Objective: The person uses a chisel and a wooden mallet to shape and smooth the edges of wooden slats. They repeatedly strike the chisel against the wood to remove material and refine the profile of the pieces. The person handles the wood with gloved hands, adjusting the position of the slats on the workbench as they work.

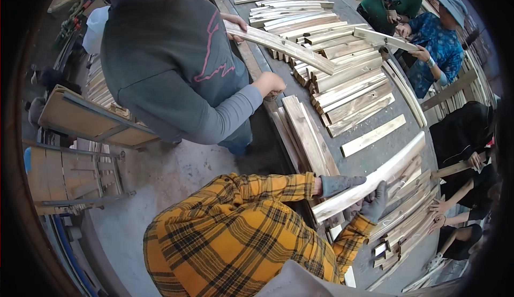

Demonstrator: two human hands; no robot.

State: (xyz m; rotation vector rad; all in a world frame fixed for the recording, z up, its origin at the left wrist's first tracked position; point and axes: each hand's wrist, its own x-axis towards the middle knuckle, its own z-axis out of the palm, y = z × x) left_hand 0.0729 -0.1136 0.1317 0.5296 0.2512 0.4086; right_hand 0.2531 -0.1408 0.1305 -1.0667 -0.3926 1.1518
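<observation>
A pale wooden board (369, 176) slants up to the right in front of me, raised over the table. My left hand (340, 185), in a grey glove, is against its far edge, with the fingers lying along the wood and partly hidden behind it. Gripping the near edge is my right hand (375, 205), also gloved in grey, its thumb up and its other fingers partly under the board. Both sleeves are yellow-and-black plaid. Beneath and beside my right hand lie several narrow wooden strips (404, 219). Longer planks (308, 136) rest just beyond my left hand.
Rows of wooden strips (342, 72) cover the grey table (353, 174). A co-worker in a dark shirt (166, 67) stands at the left, holding a board (284, 45). Other people work along the right side. A wooden cart (91, 117) stands at far left.
</observation>
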